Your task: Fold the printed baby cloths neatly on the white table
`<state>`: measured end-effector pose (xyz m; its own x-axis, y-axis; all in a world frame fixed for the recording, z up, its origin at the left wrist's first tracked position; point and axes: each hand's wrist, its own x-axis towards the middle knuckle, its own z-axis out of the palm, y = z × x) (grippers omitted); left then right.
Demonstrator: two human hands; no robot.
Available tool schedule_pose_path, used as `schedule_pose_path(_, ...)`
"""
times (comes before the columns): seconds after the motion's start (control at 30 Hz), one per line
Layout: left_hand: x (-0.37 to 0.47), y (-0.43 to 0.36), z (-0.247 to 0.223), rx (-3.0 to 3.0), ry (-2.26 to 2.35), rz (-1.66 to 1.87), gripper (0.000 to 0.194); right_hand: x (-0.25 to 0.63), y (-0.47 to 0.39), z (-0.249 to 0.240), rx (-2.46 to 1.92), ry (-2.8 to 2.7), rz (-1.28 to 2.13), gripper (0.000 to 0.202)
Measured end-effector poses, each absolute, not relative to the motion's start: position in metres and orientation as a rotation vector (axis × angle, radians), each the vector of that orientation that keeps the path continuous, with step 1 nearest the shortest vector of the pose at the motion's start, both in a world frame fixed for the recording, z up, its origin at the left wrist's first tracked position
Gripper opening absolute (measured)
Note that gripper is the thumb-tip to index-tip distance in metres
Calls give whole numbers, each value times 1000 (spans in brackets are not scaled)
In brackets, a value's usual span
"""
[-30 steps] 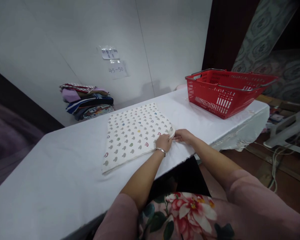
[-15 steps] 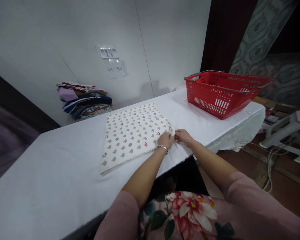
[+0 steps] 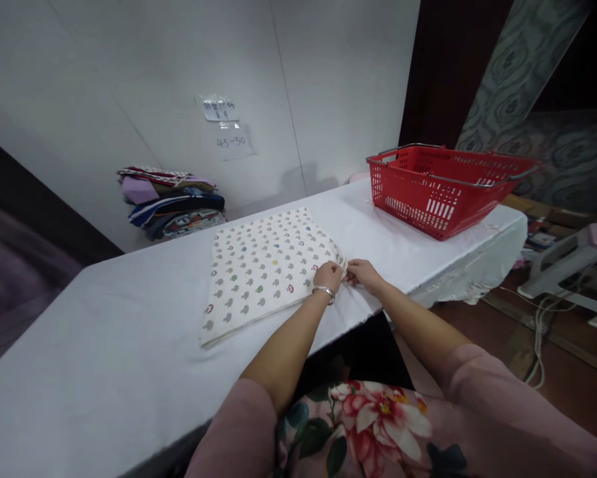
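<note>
A folded white cloth [image 3: 263, 272] printed with grey and coloured mushrooms lies flat on the white-covered table [image 3: 119, 332]. At its near right corner, my left hand [image 3: 328, 275] is closed on the edge of the fabric, a silver bracelet round that wrist. Right beside it, my right hand [image 3: 362, 273] pinches the same corner, which is slightly raised and bunched between the two hands. The fingertips are partly hidden, and whether the cloth is a garment or a cover cannot be told.
A red plastic basket [image 3: 412, 199] with metal handles stands at the table's right end. Folded clothes [image 3: 173, 202] are piled at the back left, against the wall. Paper labels [image 3: 231, 141] hang on the wall. A grey stool [image 3: 572, 265] and cables are on the floor at right.
Both hands stay at the cloth's corner, with only small finger movements there. The cloth keeps its place, and the view has tilted very slightly.
</note>
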<state>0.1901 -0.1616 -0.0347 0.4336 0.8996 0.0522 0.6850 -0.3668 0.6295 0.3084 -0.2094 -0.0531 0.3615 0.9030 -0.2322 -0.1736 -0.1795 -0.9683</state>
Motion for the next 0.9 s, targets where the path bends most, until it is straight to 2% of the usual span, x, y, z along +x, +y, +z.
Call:
schedule_pose_path(0.27,195,-169,-34,2386,1293,464,19,309,-207,-58,-1412,-726,1110,11)
schedule_pose_path(0.43,195,-172,-36,2442,1297,444,17,311,-207,-61,-1404,-732,1109,8)
schedule_pose_path(0.53,196,-173,-35,2475,1314,415,23,312,-207,-61,-1397,-731,1111,6)
schedule_pose_path(0.9,183,-156,-30,2303,1441,437,20,311,-208,-58,-1375,-695,1134,8)
